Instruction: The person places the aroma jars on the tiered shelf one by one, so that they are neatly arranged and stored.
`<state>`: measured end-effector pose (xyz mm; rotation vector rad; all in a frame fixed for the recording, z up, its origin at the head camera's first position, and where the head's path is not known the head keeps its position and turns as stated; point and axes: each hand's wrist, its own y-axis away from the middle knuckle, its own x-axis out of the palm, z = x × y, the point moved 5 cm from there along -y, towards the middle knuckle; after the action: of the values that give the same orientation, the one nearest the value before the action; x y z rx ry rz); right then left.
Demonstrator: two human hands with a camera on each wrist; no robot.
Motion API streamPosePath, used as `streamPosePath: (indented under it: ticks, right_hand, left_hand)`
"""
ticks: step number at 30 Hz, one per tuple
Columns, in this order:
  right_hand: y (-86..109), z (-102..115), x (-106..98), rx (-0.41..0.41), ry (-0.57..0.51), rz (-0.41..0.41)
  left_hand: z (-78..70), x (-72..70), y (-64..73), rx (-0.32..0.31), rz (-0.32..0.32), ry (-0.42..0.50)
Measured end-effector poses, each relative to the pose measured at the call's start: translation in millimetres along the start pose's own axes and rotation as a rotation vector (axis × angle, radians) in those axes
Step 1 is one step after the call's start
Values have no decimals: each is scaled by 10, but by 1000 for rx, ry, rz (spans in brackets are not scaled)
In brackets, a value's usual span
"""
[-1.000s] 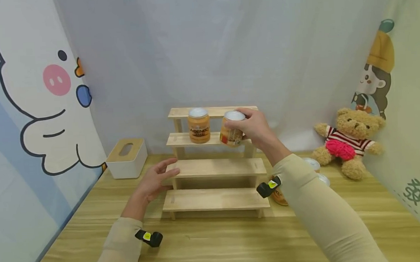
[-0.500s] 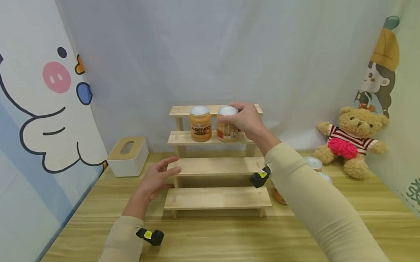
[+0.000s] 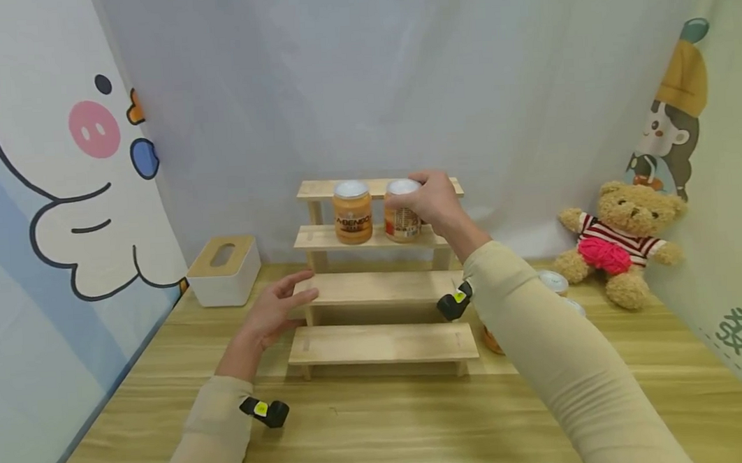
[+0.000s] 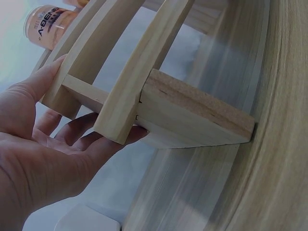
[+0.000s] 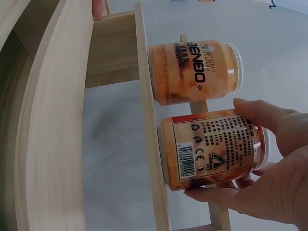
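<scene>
A wooden four-tier display stand is on the table. My right hand grips an orange canned jar with a silvery lid, thumb on one side and fingers on the other. The jar is upright at the second-highest board, its barcode label showing in the right wrist view. Left of it, a small gap away, stands a matching orange jar with dark lettering. My left hand holds the stand's left end, thumb against one board and fingers curled about its edge.
Behind my right forearm are more lidded jars, partly hidden. A teddy bear sits at the back right. A white tissue box with a wooden top stands left of the stand. A grey curtain hangs behind.
My right hand has brought the jar left, closer to the other jar, and set it straighter at the second-highest board. The left hand has stayed on the stand; the head view has shifted slightly.
</scene>
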<state>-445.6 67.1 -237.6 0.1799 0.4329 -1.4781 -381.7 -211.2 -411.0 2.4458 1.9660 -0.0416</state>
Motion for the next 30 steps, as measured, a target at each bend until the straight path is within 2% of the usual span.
streamPosePath:
  ticks: [8, 12, 16, 22, 30]
  right_hand:
    - [23, -60, -77, 21, -63, 11]
    - [83, -135, -205, 43, -75, -7]
    - [215, -219, -386, 18, -66, -16]
    - [559, -443, -670, -34, 59, -18]
    - [929, -904, -954, -19, 299, 100]
  left_hand:
    - [8, 29, -40, 1, 1, -7]
    - [18, 51, -46, 1, 4, 1]
    - [26, 58, -49, 2, 15, 13]
    - [17, 33, -33, 12, 18, 11]
    - [-4, 10, -6, 12, 16, 10]
